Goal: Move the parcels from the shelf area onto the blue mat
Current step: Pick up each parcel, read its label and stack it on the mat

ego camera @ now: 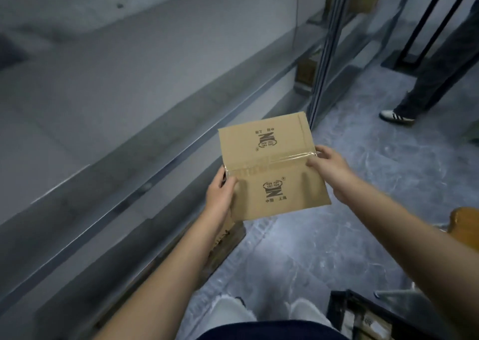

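A broad grey metal shelf (pixel 103 93) fills the view from 7 o'clock round to 12, its smooth deck dully reflective and edged by a long steel lip running diagonally. A grey floor (pixel 375 184) with pale marbled veins spreads from 2 o'clock to 6. A slim steel upright (pixel 329 54) rises at 1 o'clock, with small cardboard boxes blurred behind it. At 2 o'clock stands another person's dark trouser leg (pixel 435 75) over a white shoe (pixel 396 118) with dark stripes. A black crate (pixel 344 306) holding printed cartons sits at 5 o'clock. The parcel (pixel 272 173), a flat rectangular box of plain brown cardboard, is in the air at the centre, just beside the shelf lip and above the floor; clear tape crosses its top seam between two dark printed logos. The left hand (pixel 220 191) grips its 9 o'clock edge, thumb on top and fingers hidden beneath. The right hand (pixel 329 168) grips the 3 o'clock edge, thumb pressed on the tape, fingers curled round the side.
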Available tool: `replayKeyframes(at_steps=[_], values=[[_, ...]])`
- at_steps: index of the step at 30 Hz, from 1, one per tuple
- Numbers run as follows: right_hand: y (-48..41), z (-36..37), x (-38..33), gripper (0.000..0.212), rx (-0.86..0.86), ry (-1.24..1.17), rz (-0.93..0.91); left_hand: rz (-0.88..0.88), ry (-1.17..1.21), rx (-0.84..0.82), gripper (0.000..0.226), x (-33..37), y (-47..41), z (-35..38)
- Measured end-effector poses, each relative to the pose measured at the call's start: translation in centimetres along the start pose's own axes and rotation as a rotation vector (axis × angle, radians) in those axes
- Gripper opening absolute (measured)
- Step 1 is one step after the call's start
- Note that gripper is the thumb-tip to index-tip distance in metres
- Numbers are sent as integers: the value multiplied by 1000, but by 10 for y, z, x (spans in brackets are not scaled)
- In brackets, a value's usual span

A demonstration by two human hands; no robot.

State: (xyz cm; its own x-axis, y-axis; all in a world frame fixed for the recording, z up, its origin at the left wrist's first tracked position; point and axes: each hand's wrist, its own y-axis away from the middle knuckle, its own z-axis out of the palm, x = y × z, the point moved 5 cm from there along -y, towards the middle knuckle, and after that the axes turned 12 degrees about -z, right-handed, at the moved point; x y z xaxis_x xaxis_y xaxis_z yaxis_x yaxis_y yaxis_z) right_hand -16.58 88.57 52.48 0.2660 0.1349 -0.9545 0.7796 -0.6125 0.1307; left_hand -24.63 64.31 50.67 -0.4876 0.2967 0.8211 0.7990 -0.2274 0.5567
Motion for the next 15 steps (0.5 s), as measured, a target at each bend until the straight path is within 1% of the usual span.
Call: replayKeyframes(at_steps=[2,4,8,15], values=[[4,2,-7,39,-71,-15,-40,-17,62,77,28,-8,18,-3],[10,7,-12,38,-157,6,-74,-30,117,145,28,-20,35,-7],[31,30,-11,52,-308,49,-109,-51,209,267,29,-41,69,-31],[97,114,-16,48,-602,64,-181,-64,214,475,53,-105,153,-107]])
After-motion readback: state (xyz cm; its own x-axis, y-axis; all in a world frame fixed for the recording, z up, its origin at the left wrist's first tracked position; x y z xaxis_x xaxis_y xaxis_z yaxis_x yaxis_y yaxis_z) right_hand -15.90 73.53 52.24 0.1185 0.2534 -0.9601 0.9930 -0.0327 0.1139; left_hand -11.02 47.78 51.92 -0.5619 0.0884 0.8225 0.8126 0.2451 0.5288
